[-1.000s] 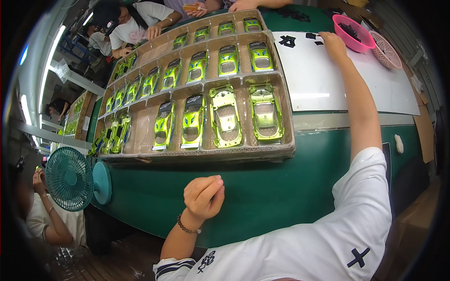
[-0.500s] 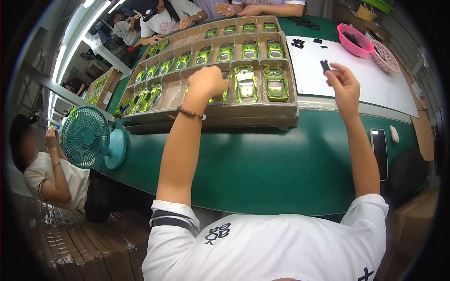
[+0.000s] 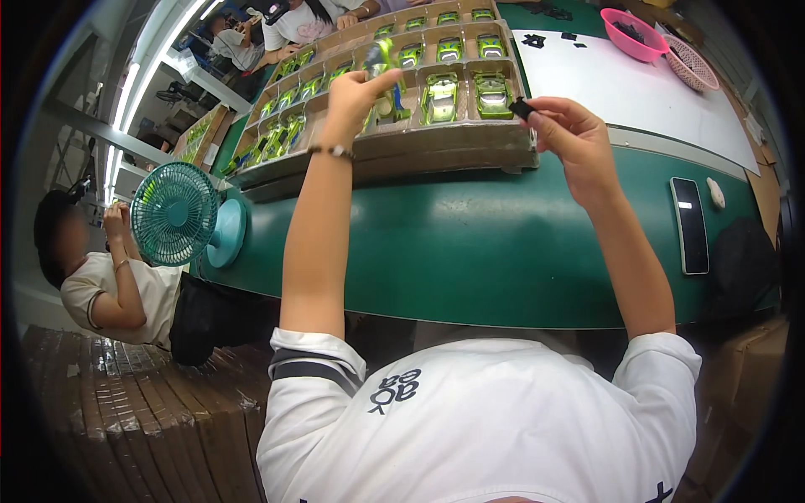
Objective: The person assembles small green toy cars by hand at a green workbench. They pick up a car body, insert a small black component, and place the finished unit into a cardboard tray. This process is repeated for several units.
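A brown compartment tray (image 3: 436, 147) on the green table holds several lime-green toy car bodies (image 3: 442, 85). My left hand (image 3: 356, 92) is raised over the tray's near row and grips one green car body (image 3: 381, 63), lifted and tilted. My right hand (image 3: 570, 138) hovers at the tray's near right corner and pinches a small black part (image 3: 521, 107) between thumb and fingers. The two hands are about a tray's half-width apart.
A white sheet (image 3: 637, 88) with loose black parts (image 3: 534, 39) lies right of the tray, with a pink bowl (image 3: 633, 33) and a pink basket (image 3: 692, 63) behind. A dark phone (image 3: 689, 225) rests on the table. A teal fan (image 3: 176, 214) stands left; other people sit nearby.
My left hand rose from below the table edge to the tray and picked up a green car body. My right hand came back from the white sheet with a black part.
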Available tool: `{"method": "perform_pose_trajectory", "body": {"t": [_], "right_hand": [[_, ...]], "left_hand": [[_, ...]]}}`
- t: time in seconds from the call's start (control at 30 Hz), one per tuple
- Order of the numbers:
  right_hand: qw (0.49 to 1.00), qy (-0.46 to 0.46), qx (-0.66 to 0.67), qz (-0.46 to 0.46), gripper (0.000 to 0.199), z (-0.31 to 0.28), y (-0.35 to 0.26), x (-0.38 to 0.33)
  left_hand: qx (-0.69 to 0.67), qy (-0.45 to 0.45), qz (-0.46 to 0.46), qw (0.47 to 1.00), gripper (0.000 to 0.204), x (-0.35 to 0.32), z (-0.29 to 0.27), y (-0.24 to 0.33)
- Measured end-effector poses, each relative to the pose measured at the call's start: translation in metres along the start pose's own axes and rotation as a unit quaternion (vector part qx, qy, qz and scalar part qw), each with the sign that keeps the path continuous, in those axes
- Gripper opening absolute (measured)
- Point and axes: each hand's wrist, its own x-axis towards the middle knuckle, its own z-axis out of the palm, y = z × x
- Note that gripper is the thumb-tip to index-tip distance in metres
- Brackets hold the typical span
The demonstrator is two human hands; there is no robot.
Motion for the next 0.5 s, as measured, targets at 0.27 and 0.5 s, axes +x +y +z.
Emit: {"method": "perform_pose_trajectory", "body": {"t": [0.27, 0.5], "right_hand": [[0.993, -0.052, 0.010, 0.104, 0.021, 0.031, -0.016, -0.014], [0.966, -0.087, -0.038, 0.239, 0.017, 0.037, 0.000, -0.021]], "left_hand": [[-0.404, -0.101, 0.173, 0.893, 0.074, -0.125, 0.053, -0.003], [-0.323, -0.130, 0.208, 0.914, 0.079, -0.148, 0.063, -0.047]]}}
